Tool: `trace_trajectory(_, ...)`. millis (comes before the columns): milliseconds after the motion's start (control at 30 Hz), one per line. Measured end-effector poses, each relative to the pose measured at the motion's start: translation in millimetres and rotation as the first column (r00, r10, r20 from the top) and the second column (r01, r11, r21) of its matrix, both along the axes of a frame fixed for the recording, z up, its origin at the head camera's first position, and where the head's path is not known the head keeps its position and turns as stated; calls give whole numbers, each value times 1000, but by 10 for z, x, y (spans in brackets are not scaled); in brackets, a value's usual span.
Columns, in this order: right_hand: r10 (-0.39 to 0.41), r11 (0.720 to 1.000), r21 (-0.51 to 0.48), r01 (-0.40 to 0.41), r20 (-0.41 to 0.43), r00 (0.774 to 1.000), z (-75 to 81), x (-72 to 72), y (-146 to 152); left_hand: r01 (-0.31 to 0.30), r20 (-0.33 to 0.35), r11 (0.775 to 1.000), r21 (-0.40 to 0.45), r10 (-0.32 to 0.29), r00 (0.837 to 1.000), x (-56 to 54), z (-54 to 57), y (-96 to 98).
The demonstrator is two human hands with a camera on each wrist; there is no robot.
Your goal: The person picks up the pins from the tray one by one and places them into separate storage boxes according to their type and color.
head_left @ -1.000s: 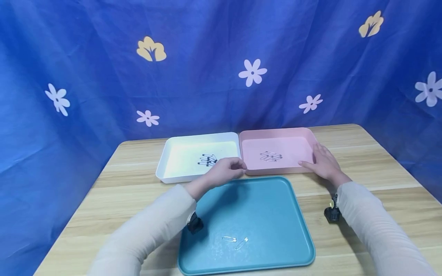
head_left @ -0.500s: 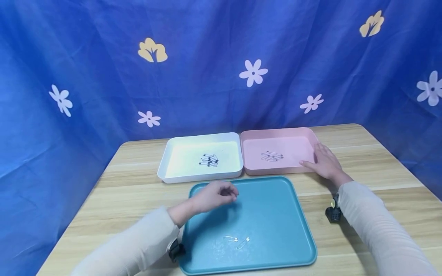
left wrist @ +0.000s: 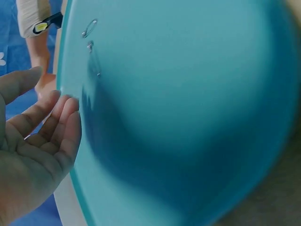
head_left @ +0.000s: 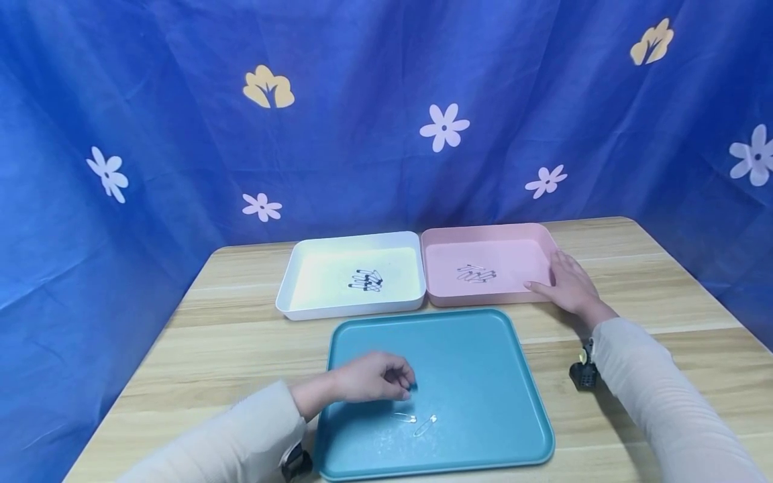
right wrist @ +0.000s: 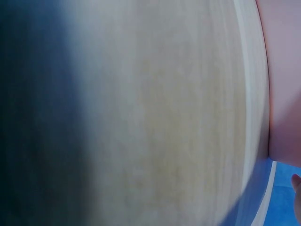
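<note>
My left hand point(head_left: 376, 377) hovers over the teal tray point(head_left: 483, 376), its fingers loosely bent and nothing held, as the left wrist view point(left wrist: 42, 136) also shows. Just below its fingertips lie two silver safety pins, one nearer the hand point(head_left: 404, 418) and one slanted to its right point(head_left: 425, 426). My right hand point(head_left: 570, 283) rests at the right front corner of the pink box point(head_left: 492, 300), thumb over the front rim and straight fingers along the side. Several silver safety pins point(head_left: 476, 274) lie in that box. In the white box point(head_left: 314, 272) are several safety pins with dark heads point(head_left: 366, 280).
Both boxes stand side by side at the back of the wooden table point(head_left: 241, 335), behind the tray. A blue curtain point(head_left: 350, 154) with flower shapes hangs behind and around the table. Small black cameras sit on the left wrist point(head_left: 296, 463) and right wrist point(head_left: 583, 374).
My left hand has drawn back from near the two boxes' front edges to a place over the tray, close to the two pins. The right hand has stayed on the pink box.
</note>
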State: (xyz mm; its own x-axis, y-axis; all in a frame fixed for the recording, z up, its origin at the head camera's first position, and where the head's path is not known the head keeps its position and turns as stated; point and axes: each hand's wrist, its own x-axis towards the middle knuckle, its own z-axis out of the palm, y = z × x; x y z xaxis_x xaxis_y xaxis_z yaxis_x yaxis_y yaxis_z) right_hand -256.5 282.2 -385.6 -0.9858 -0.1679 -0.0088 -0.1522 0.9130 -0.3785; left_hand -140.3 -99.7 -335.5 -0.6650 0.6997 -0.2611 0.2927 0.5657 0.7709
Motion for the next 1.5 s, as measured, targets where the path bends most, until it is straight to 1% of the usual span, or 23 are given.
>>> trace_trajectory(133,7,1000,-1,-7,-3,1000,9,-1,-15,9,37,999,-31,-8,999,45,-31,-38)
trace_trajectory(267,9,1000,-7,-9,-10,1000,11,6,-21,6,45,998,-62,-3,999,75,-61,-70)
trace_trajectory(500,4,1000,-14,-4,-18,1000,-15,8,-6,28,-1,997,-72,-28,1000,101,-114,-79)
trace_trajectory(567,3,1000,-13,-3,-20,1000,-16,9,-5,40,-16,995,-88,-41,999,104,-123,-76)
trace_trajectory(700,1,1000,-15,-1,-16,1000,-20,7,-10,68,-67,989,-130,-77,995,121,-132,-66)
trace_trajectory(767,2,1000,-15,-2,-15,1000,-24,4,-9,72,-84,987,-141,-84,993,135,-135,-60)
trace_trajectory(867,4,1000,-16,-4,-17,1000,-34,-2,-1,66,-91,987,-144,-80,993,153,-133,-52)
trace_trajectory(967,0,1000,-19,0,-24,1000,-43,-8,11,83,-92,986,-145,-97,991,154,-131,-54)
trace_trajectory(1033,-3,1000,-22,2,-25,1000,-51,-13,15,93,-73,986,-138,-104,992,139,-131,-62)
trace_trajectory(1133,-2,1000,-23,1,-22,1000,-65,-18,20,88,-15,990,-111,-90,996,96,-130,-85)
trace_trajectory(1200,-2,1000,-24,2,-20,1000,-70,-19,23,68,27,994,-90,-66,997,64,-128,-100)
trace_trajectory(1267,-1,1000,-20,0,-18,1000,-71,-19,27,45,55,996,-72,-41,998,31,-118,-109)
trace_trajectory(1367,1,1000,-17,-2,-19,1000,-66,-18,31,1,75,999,-46,2,997,-32,-89,-110)
trace_trajectory(1500,7,1000,-21,-7,-23,1000,-53,-19,30,-60,95,998,16,58,994,-163,-39,-88)
